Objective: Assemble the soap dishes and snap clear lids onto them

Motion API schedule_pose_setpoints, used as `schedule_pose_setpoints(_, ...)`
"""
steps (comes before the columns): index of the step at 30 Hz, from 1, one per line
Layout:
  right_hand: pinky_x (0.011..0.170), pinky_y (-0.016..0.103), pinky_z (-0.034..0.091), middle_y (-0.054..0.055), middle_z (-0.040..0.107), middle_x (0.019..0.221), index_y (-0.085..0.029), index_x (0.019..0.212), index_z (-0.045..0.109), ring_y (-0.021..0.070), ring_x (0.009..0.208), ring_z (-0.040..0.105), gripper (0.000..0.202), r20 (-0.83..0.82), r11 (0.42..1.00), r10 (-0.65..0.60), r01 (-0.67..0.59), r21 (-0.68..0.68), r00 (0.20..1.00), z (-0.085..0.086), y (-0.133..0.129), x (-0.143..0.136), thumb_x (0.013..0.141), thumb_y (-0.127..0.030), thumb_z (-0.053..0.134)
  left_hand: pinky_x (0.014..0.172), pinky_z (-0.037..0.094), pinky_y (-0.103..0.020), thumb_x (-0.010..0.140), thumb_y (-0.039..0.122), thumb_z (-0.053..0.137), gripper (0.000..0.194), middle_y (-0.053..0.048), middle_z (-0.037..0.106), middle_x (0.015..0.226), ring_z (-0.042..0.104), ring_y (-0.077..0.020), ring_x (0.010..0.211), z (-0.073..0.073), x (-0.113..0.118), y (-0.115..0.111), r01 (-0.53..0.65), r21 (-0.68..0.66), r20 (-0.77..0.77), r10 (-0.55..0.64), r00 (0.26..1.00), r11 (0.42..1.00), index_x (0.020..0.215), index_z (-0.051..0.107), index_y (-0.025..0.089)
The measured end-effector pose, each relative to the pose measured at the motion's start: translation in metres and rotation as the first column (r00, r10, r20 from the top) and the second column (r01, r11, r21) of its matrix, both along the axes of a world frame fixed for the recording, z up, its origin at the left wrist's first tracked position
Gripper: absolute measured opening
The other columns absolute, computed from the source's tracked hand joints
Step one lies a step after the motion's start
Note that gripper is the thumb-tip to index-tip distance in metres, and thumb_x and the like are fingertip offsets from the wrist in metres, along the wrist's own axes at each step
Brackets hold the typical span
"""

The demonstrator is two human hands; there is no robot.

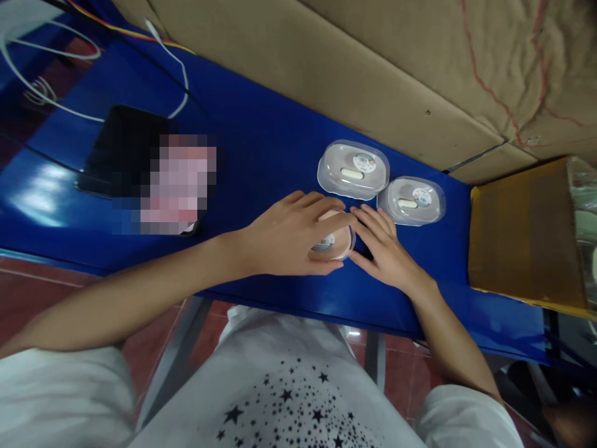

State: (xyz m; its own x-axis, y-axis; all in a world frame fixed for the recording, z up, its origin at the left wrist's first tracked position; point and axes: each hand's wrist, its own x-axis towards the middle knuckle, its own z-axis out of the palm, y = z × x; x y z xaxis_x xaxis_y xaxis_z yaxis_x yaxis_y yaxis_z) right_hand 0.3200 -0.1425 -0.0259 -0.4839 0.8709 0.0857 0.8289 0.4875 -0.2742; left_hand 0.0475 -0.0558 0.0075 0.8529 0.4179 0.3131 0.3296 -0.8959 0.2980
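Your left hand (291, 233) cups the small container (333, 242) on the blue surface (261, 143) | right hand (382, 249) flat beside it, fingers spread | two lidded containers (353, 169) already sit behind

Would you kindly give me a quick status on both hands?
Left hand and right hand both on small round container. Two lidded clear containers just behind. Blue table.

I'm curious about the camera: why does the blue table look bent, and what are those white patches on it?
Head view: wide lens bows the blue table; the white patches at far left are glare; a pixelated block hides part of the dark tablet; both hands, left hand and right hand, look sharp.
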Motion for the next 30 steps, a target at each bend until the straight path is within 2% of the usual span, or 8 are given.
schedule_pose_setpoints(3, 0.136, 0.067, 0.029, 0.013, 0.041, 0.179, -0.029, 0.18, 0.007, 0.0362, 0.168, 0.033, 0.087, -0.018, 1.0, 0.016, -0.016, 0.001, 1.0, 0.0, -0.002, -0.002, 0.111, -0.055, 0.054, 0.103, 0.054, -0.045, 0.096, 0.048, 0.077, 0.056, -0.016, 0.071, 0.145, 0.07, -0.0345, 0.125, -0.001, 0.0, 0.0, 0.01, -0.006, 0.03, -0.01, 1.0, 1.0, 0.142, 0.064, 0.019)
schedule_pose_setpoints(6, 0.134, 0.066, 0.032, 0.013, 0.041, 0.179, -0.031, 0.18, 0.005, 0.0364, 0.168, 0.033, 0.087, -0.011, 1.0, 0.026, -0.026, 0.006, 1.0, -0.001, -0.003, -0.004, 0.111, -0.055, 0.053, 0.105, 0.054, -0.045, 0.098, 0.05, 0.075, 0.054, -0.015, 0.069, 0.148, 0.068, -0.0338, 0.129, -0.001, 0.0, 0.001, 0.025, -0.008, 0.036, -0.024, 0.999, 1.0, 0.142, 0.064, 0.021)
schedule_pose_setpoints(9, 0.134, 0.065, 0.032, 0.012, 0.044, 0.177, -0.031, 0.18, 0.013, 0.0349, 0.169, 0.032, 0.08, 0.002, 1.0, 0.025, -0.025, 0.015, 1.0, -0.003, -0.004, -0.004, 0.112, -0.052, 0.051, 0.107, 0.053, -0.046, 0.1, 0.053, 0.072, 0.055, -0.016, 0.067, 0.15, 0.067, -0.0342, 0.131, -0.001, -0.002, 0.002, 0.026, 0.004, 0.03, -0.026, 0.999, 1.0, 0.144, 0.063, 0.021)
schedule_pose_setpoints(12, 0.134, 0.063, 0.033, 0.012, 0.045, 0.176, -0.03, 0.176, 0.031, 0.0341, 0.169, 0.031, 0.071, 0.004, 0.999, 0.027, -0.028, 0.027, 1.0, -0.002, -0.004, -0.004, 0.112, -0.051, 0.053, 0.107, 0.053, -0.046, 0.105, 0.052, 0.068, 0.051, -0.017, 0.066, 0.152, 0.068, -0.0341, 0.131, -0.002, -0.002, 0.003, 0.037, 0.025, 0.022, -0.038, 0.999, 0.999, 0.144, 0.063, 0.019)
schedule_pose_setpoints(15, 0.132, 0.063, 0.035, 0.013, 0.046, 0.175, -0.029, 0.164, 0.051, 0.0343, 0.168, 0.033, 0.058, -0.002, 0.999, 0.024, -0.024, 0.037, 1.0, 0.0, -0.003, -0.003, 0.111, -0.051, 0.056, 0.105, 0.053, -0.044, 0.109, 0.047, 0.062, 0.045, -0.017, 0.067, 0.15, 0.07, -0.033, 0.129, -0.003, -0.003, 0.004, 0.051, 0.041, 0.02, -0.052, 0.998, 0.998, 0.143, 0.063, 0.019)
schedule_pose_setpoints(18, 0.13, 0.065, 0.037, 0.015, 0.049, 0.172, -0.026, 0.151, 0.063, 0.0359, 0.165, 0.037, 0.049, -0.023, 0.998, 0.029, -0.028, 0.059, 0.999, 0.001, -0.002, -0.003, 0.11, -0.052, 0.058, 0.108, 0.052, -0.045, 0.109, 0.049, 0.063, 0.05, -0.017, 0.066, 0.153, 0.068, -0.0332, 0.133, -0.002, -0.004, 0.004, 0.067, 0.02, -0.01, -0.067, 0.998, 0.998, 0.15, 0.059, 0.019)
schedule_pose_setpoints(24, 0.129, 0.068, 0.037, 0.014, 0.052, 0.171, -0.029, 0.146, 0.065, 0.0383, 0.163, 0.04, 0.045, -0.037, 0.998, 0.017, -0.015, 0.064, 0.999, 0.004, 0.0, -0.001, 0.108, -0.053, 0.062, 0.114, 0.05, -0.052, 0.1, 0.066, 0.072, 0.084, -0.022, 0.053, 0.166, 0.061, -0.0397, 0.143, -0.004, -0.006, 0.002, 0.074, 0.009, -0.104, -0.072, 0.992, 0.997, 0.164, 0.046, 0.019)
schedule_pose_setpoints(30, 0.128, 0.067, 0.039, 0.016, 0.053, 0.169, -0.029, 0.15, 0.06, 0.0396, 0.162, 0.043, 0.054, -0.066, 0.996, 0.012, -0.006, 0.086, 0.998, 0.01, 0.002, 0.003, 0.104, -0.054, 0.069, 0.114, 0.051, -0.052, 0.098, 0.05, 0.079, 0.08, -0.019, 0.053, 0.166, 0.063, -0.0393, 0.141, -0.005, -0.004, 0.002, 0.052, -0.011, -0.127, -0.053, 0.99, 0.999, 0.165, 0.046, 0.022)
